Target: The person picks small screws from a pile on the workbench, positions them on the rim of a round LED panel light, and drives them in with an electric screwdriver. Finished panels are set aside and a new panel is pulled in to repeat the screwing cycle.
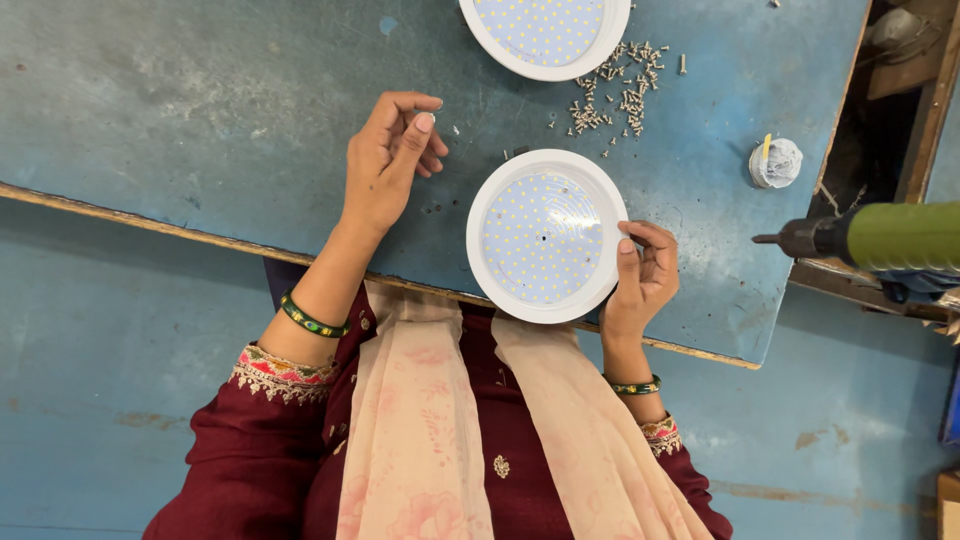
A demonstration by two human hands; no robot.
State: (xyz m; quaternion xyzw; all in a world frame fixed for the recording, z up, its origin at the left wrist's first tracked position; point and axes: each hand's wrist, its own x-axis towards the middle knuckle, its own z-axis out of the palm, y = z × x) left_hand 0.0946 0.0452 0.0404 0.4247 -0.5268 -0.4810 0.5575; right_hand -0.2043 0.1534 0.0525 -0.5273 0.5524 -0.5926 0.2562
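With the left hand (392,160) pinching what looks like 1 tiny screw and the right hand (642,275) gripping the round LED panel (545,238) at the surface (200,120) edge, either could slip off

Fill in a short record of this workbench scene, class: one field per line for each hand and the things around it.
Left hand: raised over the blue table, fingertips pinched, apparently on a tiny screw
Right hand: grips the edge of the round white LED panel
Loose screws: heaped beyond the panel
Second panel: at the far edge
Power screwdriver: lies to the right
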